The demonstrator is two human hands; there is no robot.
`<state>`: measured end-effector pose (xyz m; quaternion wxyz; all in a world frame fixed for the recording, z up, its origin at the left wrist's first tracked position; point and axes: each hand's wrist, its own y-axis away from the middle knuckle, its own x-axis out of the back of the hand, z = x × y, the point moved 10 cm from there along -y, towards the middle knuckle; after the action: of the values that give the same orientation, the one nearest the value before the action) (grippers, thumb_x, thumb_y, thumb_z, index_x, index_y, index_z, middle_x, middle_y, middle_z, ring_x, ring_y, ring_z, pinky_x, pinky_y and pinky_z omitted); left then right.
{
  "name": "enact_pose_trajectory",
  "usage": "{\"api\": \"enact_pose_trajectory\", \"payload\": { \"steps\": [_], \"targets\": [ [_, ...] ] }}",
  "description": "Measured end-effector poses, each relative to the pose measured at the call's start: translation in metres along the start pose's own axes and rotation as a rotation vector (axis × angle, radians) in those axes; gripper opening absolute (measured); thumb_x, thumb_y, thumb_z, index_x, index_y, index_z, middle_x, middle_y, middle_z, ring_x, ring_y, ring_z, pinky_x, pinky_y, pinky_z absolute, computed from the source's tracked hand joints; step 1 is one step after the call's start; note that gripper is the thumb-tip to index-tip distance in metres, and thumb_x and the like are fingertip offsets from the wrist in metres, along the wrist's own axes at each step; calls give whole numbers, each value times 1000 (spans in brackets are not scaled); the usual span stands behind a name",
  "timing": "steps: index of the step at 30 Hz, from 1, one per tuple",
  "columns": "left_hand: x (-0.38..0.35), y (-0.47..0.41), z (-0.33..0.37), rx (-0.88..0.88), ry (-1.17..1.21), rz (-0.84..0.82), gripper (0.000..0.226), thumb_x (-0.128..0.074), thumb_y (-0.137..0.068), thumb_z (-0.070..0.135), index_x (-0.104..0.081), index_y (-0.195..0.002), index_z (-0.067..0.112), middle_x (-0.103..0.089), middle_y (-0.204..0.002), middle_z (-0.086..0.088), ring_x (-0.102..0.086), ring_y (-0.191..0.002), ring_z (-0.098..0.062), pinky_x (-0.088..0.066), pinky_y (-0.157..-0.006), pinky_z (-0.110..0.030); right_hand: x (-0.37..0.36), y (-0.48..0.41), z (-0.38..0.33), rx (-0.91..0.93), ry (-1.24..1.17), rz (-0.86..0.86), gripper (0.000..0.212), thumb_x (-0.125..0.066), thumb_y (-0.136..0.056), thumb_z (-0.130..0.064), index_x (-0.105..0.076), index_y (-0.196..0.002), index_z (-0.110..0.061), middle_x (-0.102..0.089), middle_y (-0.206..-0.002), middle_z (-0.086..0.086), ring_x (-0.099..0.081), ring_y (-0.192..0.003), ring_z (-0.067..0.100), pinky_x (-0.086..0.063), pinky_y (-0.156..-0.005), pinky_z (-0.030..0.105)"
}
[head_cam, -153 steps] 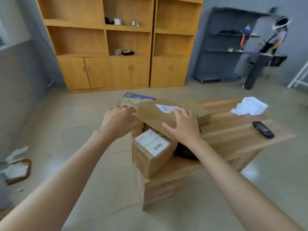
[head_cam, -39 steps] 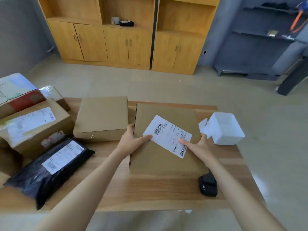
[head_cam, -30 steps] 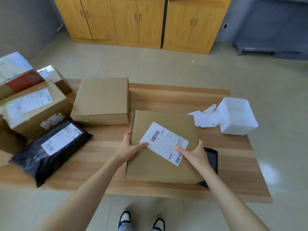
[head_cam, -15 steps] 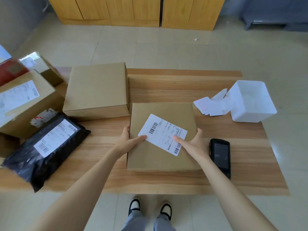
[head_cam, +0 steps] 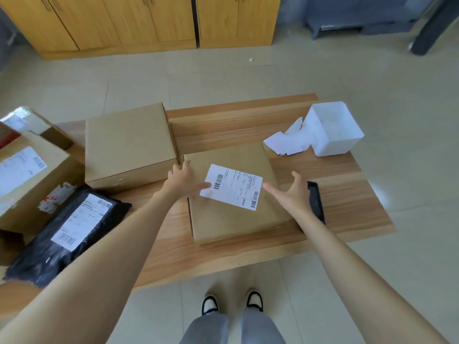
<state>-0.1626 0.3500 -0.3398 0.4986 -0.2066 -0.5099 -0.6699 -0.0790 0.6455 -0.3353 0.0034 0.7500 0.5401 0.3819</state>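
Your left hand (head_cam: 183,182) rests on the left edge of the flat box (head_cam: 223,225). Its fingers are straight, and the thumb touches the white label (head_cam: 232,186) (it grips nothing). Your right hand (head_cam: 291,193) is spread wide open at the box's right edge, holding nothing. The box lies flat on the surface (head_cam: 347,194), with a black phone (head_cam: 316,203) just right of it.
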Motion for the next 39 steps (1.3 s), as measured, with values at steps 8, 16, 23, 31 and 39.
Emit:
{"api": "enact_pose_trajectory", "payload": {
  "steps": [8, 16, 23, 31, 39],
  "targets": [
    [9, -19, 72, -376, -350, -65, 93, -67, -75, 61, -16, -149, 40, -27, -148, -8, -21, -136, -36, -29, -108, -50, -4, 62, 44, -283, -435, 287, 102, -78, -74, -44, -18, -151, -17, -22, -154, 6, -30, -137, 28, -38, -101, 44],
    [-10, -55, 84, -357, -429, -156, 106, -70, -67, 68, -11, -150, 37, -25, -151, -10, -22, -140, -36, -26, -109, -52, -103, 84, 74, -599, -877, 249, 121, -85, -66, -40, -3, -153, -20, -29, -151, 4, -38, -133, 25, -36, -105, 40],
    [-20, -68, 74, -286, -233, -225, 104, -77, -68, 55, -23, -149, 18, -38, -147, -11, -39, -132, -32, -35, -104, -40, -133, 83, 69, -764, -1012, 258, 121, -84, -70, -33, 5, -152, -26, -24, -150, 9, -46, -121, 28, -38, -89, 39],
    [-3, -60, 58, -187, -72, -165, 97, -75, -64, 64, -31, -139, 20, -51, -134, -2, -48, -122, -26, -41, -101, -39, -78, 48, 62, -551, -811, 351, 115, -86, -63, -36, -14, -151, -28, -37, -146, 3, -45, -126, 31, -40, -104, 47],
    [-22, -22, -3, 154, 446, -16, 102, -76, -56, 69, -32, -136, 22, -47, -133, -5, -49, -119, -27, -44, -100, -46, -15, -46, -24, -61, -449, -74, 107, -89, -60, -30, -26, -146, -18, -52, -133, -5, -53, -118, 14, -46, -96, 35]
  ]
}}
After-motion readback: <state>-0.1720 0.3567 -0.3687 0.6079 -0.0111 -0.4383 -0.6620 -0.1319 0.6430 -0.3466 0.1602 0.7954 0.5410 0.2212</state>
